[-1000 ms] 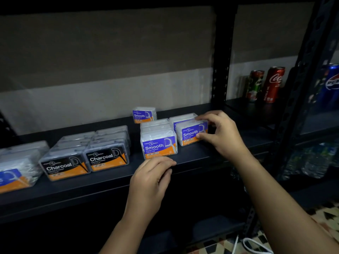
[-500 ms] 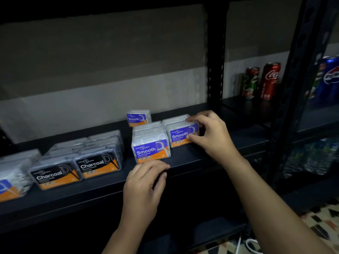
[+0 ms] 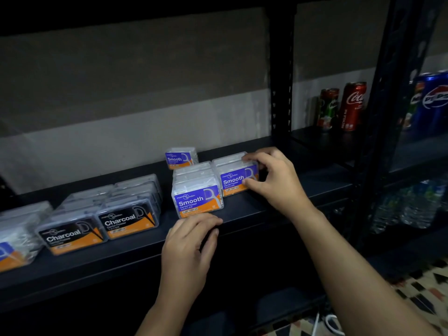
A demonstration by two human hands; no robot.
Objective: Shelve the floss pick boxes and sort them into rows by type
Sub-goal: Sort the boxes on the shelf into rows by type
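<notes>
Right hand (image 3: 276, 183) pinches rear Smooth box (image 3: 238, 177) on shelf (image 3: 261, 212); left hand (image 3: 191, 241), fingers relaxed, rests at front Smooth box (image 3: 197, 200).
Draw rear box forward, flush beside its neighbour, labels outward.

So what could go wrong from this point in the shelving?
The right hand pinches the front clear plastic Smooth box with the purple-and-orange label; pushed further, it could skew that row. One lone Smooth box stands behind, out of line, and may get missed. The left hand rests at the black shelf edge, close under the neighbouring front box.
</notes>
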